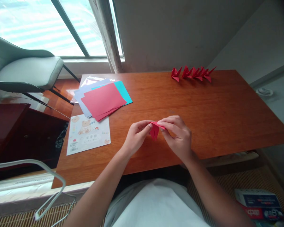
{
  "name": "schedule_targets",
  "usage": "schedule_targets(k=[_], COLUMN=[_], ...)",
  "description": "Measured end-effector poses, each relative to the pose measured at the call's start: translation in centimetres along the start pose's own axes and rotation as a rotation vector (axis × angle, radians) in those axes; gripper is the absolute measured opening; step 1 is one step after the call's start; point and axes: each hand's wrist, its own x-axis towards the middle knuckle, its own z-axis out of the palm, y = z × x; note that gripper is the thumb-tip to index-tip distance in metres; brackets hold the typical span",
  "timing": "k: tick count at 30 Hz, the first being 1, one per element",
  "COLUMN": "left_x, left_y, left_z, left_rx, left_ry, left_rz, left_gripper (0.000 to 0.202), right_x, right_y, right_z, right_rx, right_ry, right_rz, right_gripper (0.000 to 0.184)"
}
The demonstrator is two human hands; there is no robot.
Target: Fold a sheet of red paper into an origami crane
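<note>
Between my two hands, above the front part of the wooden table, is a small piece of folded red paper. My left hand pinches its left side with thumb and forefinger. On the other side, my right hand grips the upper right part with its fingertips. A pointed flap sticks out toward the right hand, and a wider part hangs down in the middle. The fingers cover some of the folds. Several finished red paper cranes stand in a row at the table's back edge.
Loose red sheets lie over blue sheets and pale ones at the table's left. In front is a white sheet with bear drawings. A chair stands by the window; a white looped frame is at lower left.
</note>
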Motion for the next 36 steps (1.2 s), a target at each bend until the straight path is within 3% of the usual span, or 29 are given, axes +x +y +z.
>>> schedule_targets(k=[6,21,25,31,36], left_x=[0.1,-0.1,0.1,0.1,0.1], left_y=[-0.4,0.1,0.0,0.1,0.1], left_z=[-0.2,0.0,0.0,0.1,0.0], left_rx=[0.021,-0.11,-0.096,-0.117,-0.167], left_ry=[-0.021,-0.055,-0.011,0.083,0.104], left_rz=[-0.018,-0.117,-0.107,-0.107,-0.117], left_gripper=[0.037,0.033,0.028,0.025,0.027], right_x=[1.8,2.0,1.9,0.1,-0.8], right_y=[-0.1,0.3,0.0,-0.3,0.3], right_z=[0.1,0.6,0.6,0.7,0.9], right_rx=[0.061,0.067,0.065,-0.004,-0.113], right_ry=[-0.007,0.005,-0.014,-0.113,-0.117], right_rz=[0.205,0.232,0.172,-0.125,-0.235], right_gripper=[0.011,0.013,0.016,0.031,0.04])
